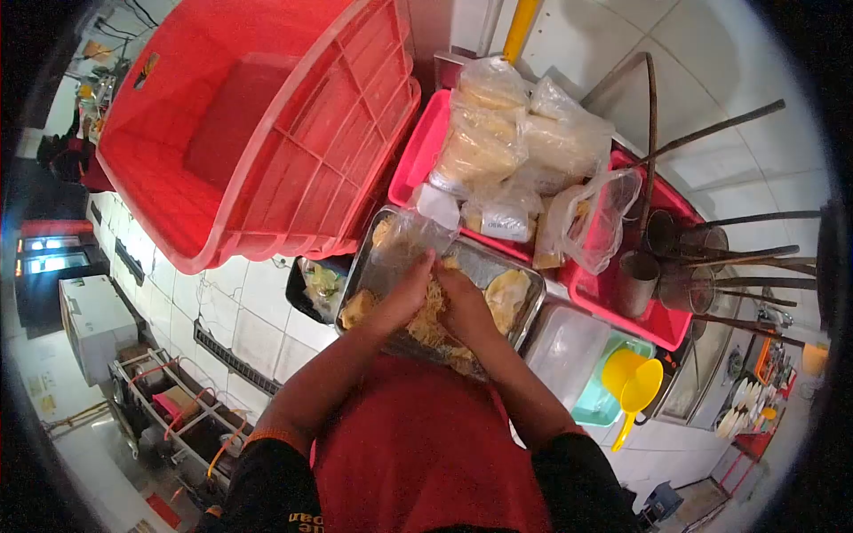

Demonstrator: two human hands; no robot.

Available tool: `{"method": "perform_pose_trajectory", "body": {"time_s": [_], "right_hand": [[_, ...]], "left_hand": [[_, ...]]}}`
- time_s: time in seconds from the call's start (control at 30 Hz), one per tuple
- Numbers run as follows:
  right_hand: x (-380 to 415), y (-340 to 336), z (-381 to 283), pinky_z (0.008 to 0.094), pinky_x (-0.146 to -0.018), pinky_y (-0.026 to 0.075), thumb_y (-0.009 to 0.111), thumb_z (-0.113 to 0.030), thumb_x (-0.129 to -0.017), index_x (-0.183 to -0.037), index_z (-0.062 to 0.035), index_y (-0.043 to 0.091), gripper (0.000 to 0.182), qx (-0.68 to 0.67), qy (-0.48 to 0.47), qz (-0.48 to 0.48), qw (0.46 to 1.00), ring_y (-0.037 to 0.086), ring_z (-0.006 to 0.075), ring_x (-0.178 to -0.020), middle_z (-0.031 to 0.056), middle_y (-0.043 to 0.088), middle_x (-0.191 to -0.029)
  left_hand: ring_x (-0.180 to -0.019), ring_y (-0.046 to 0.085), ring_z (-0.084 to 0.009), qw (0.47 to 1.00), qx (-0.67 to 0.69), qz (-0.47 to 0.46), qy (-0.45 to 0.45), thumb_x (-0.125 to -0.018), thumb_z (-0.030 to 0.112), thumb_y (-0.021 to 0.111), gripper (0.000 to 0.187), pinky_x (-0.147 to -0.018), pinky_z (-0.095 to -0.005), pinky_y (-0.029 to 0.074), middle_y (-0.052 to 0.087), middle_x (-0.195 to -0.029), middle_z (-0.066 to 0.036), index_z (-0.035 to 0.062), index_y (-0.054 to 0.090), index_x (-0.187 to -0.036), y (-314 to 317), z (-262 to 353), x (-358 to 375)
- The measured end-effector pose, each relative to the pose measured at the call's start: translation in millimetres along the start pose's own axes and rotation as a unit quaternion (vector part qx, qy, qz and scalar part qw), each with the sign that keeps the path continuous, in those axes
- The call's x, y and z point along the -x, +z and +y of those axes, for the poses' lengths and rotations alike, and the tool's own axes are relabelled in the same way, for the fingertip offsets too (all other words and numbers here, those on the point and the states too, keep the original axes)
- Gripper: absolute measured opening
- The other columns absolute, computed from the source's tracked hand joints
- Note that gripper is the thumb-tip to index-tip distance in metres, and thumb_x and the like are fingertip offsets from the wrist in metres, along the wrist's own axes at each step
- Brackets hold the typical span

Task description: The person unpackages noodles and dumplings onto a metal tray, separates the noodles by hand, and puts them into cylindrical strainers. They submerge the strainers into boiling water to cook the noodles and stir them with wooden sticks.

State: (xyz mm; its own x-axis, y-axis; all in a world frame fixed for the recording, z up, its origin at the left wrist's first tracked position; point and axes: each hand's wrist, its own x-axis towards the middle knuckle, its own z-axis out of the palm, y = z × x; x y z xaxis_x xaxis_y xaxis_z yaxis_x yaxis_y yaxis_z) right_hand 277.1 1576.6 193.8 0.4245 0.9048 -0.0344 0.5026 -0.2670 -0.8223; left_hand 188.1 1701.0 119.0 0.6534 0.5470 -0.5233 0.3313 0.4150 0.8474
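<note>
Over the metal tray (538,298), in the head view, the left hand (409,291) and the right hand (464,302) come close together, and their fingers are bent inwards. Whether they pinch the clear plastic bag (404,244) or some food, I cannot tell, because the backs of the hands hide the fingertips. Noodle-like strands (430,311) lie in the tray, just below the grip and between the two wrists. One pale clump (357,309) is left of the grip, and a flatter yellow piece (506,295) is to its right. Beyond the grip, filled plastic bags (484,147) sit in a pink tray (418,155). The step in hand seems to be handling of the strands or the bag, low over the tray; such work calls for light fingers and for both hands staying inside the rim.
</note>
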Motion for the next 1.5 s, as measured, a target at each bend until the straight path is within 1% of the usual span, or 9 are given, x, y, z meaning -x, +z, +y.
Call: {"method": "perform_pose_trajectory", "body": {"time_s": [0.1,0.13,0.37,0.43,0.57,0.63,0.77,0.9,1.5], "right_hand": [[7.7,-20.6,-23.6,0.0436,-0.096,0.047,0.069,0.002,-0.069,-0.128,-0.0048,0.05,0.062,-0.004,-0.013,-0.002,1.0,0.053,0.0407,-0.115,0.0195,0.055,-0.123],[6.3,-24.5,-26.9,0.0443,-0.095,0.047,0.069,0.002,-0.069,-0.127,-0.0037,0.05,0.062,-0.014,0.005,0.003,1.0,0.053,0.041,-0.114,0.0202,0.056,-0.12],[1.6,-16.4,-25.7,0.0474,-0.087,0.046,0.072,-0.001,-0.063,-0.118,-0.0036,0.054,0.058,0.043,-0.068,0.139,0.987,0.053,0.0447,-0.099,0.022,0.054,-0.103],[3.4,-4.4,-4.5,0.0477,-0.086,0.045,0.073,-0.003,-0.063,-0.116,-0.0031,0.055,0.056,0.06,-0.017,0.072,0.995,0.053,0.0437,-0.097,0.0212,0.054,-0.103],[4.9,-15.0,-35.7,0.0471,-0.086,0.044,0.075,-0.006,-0.061,-0.108,-0.0007,0.059,0.05,0.108,-0.006,0.106,0.989,0.051,0.0401,-0.095,0.0191,0.053,-0.106],[3.7,-5.7,-25.9,0.0476,-0.089,0.043,0.076,-0.008,-0.061,-0.107,-0.0006,0.059,0.049,0.125,0.041,0.094,0.987,0.05,0.0388,-0.103,0.0188,0.052,-0.111],[14.1,3.4,-31.0,0.0492,-0.092,0.041,0.075,-0.006,-0.064,-0.111,-0.0016,0.055,0.051,0.044,0.007,0.164,0.985,0.049,0.0416,-0.111,0.021,0.05,-0.116],[-2.8,8.4,-12.1,0.0465,-0.091,0.046,0.07,0.003,-0.067,-0.12,-0.0021,0.049,0.057,-0.011,0.134,0.054,0.989,0.052,0.0439,-0.109,0.0225,0.05,-0.119],[9.6,13.3,-48.3,0.0471,-0.087,0.043,0.067,-0.001,-0.069,-0.132,-0.0018,0.045,0.066,0.096,0.035,0.174,0.98,0.053,0.0389,-0.096,0.0199,0.054,-0.106]], "left_hand": [[-0.094,0.061,-0.0242,0.915,-0.295,-0.078,0.264,-0.101,0.047,0.045,0.051,-0.082,-0.0376,0.049,0.066,-0.103,-0.009,-0.0008,0.059,-0.114,-33.3,-10.0,-4.8],[-0.095,0.061,-0.0244,0.989,-0.104,-0.087,0.055,-0.101,0.04,0.048,0.048,-0.083,-0.0368,0.049,0.064,-0.109,-0.01,-0.0033,0.056,-0.121,-18.0,46.0,22.0],[-0.11,0.055,-0.0199,0.985,-0.121,-0.107,-0.057,-0.102,0.027,0.045,0.041,-0.095,-0.0304,0.044,0.057,-0.124,-0.013,0.0004,0.048,-0.133,-22.7,23.8,12.0],[-0.111,0.058,-0.023,0.93,-0.209,-0.136,0.269,-0.102,0.029,0.041,0.039,-0.097,-0.036,0.045,0.061,-0.121,-0.01,0.0036,0.054,-0.129,-15.7,41.8,24.5],[-0.114,0.056,-0.0217,0.902,-0.359,-0.162,0.18,-0.102,0.027,0.039,0.038,-0.097,-0.035,0.045,0.059,-0.123,-0.009,0.0036,0.054,-0.128,-37.3,15.4,14.5],[-0.119,0.054,-0.0238,0.978,0.068,-0.19,-0.053,-0.1,0.024,0.038,0.039,-0.101,-0.0343,0.041,0.057,-0.126,-0.014,0.0018,0.054,-0.128,-26.8,41.2,9.4],[-0.122,0.051,-0.0235,0.902,-0.342,-0.151,0.216,-0.099,0.022,0.039,0.038,-0.106,-0.0361,0.036,0.056,-0.128,-0.012,0.0005,0.055,-0.126,-32.7,62.7,14.0],[-0.132,0.044,-0.0236,0.961,-0.022,-0.236,0.141,-0.084,0.001,0.047,0.054,-0.113,-0.0329,0.029,0.048,-0.138,-0.014,0.0006,0.043,-0.138,-29.1,59.1,13.4],[-0.105,0.062,-0.0367,0.903,-0.307,-0.207,0.218,-0.079,0.004,0.063,0.038,-0.09,-0.0392,0.048,0.064,-0.108,-0.02,0.004,0.056,-0.117,-47.9,63.4,0.3]]}}
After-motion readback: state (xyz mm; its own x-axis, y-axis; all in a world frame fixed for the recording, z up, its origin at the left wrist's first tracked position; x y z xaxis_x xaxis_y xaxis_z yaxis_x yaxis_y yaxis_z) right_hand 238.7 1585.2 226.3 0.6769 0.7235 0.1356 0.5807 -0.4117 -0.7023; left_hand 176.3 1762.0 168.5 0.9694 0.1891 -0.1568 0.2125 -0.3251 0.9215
